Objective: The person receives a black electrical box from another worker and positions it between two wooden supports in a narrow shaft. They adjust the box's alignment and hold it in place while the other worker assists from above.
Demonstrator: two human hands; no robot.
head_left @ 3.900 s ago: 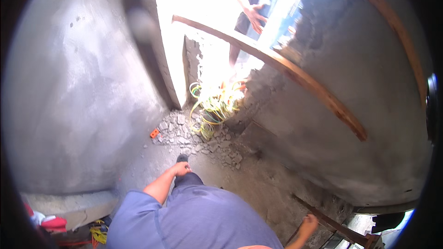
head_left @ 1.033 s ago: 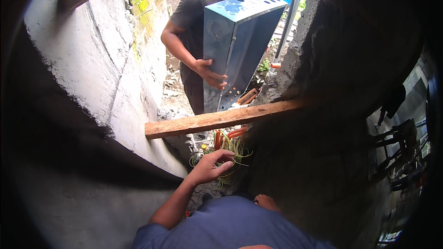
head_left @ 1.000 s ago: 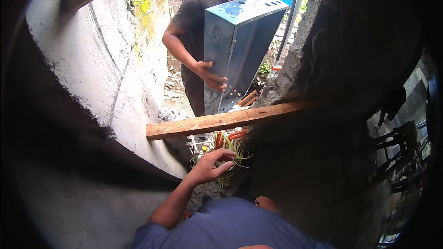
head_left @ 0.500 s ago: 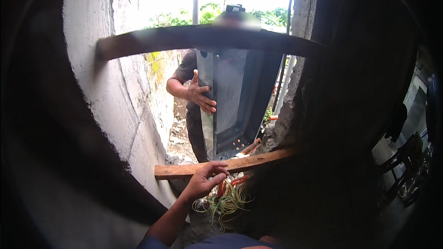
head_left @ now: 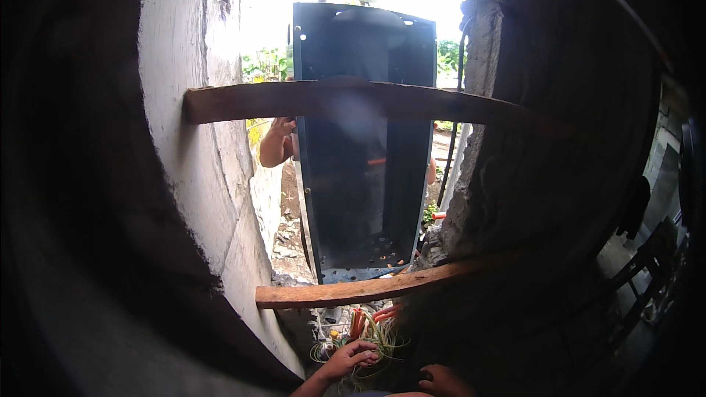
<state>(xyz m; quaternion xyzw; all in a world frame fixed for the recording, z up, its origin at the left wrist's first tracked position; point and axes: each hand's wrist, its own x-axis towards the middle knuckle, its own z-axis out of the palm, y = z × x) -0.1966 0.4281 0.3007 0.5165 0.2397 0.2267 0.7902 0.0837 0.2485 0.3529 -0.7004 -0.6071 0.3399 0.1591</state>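
Nearest the viewer, the left hand [head_left: 351, 359] lay over the bundle of wires [head_left: 382, 340], fingers loosely curled with the thumb close beneath them; whether they gripped a strand could not be told. Half a second earlier this hand had overlapped the lower wooden bar [head_left: 353, 294] in view; now it appeared below it. The right hand [head_left: 439, 381], barely in view before, showed at the lower edge, apart from the left, its finger state too dim to tell. Orange conduits [head_left: 358, 323] rose behind the wires.

Beyond the lower bar, the dark metal box [head_left: 346, 206] stood upright in the wall opening, the upper wooden bar [head_left: 353, 100] crossing in front of it. Formerly angled, with one side panel prominent, the box had turned its broad face toward the viewer. The co-worker, earlier visible beside it, was now largely hidden behind; a co-worker's hand [head_left: 284, 127] remained at its left edge. Greenery [head_left: 266, 65] lay farthest off.
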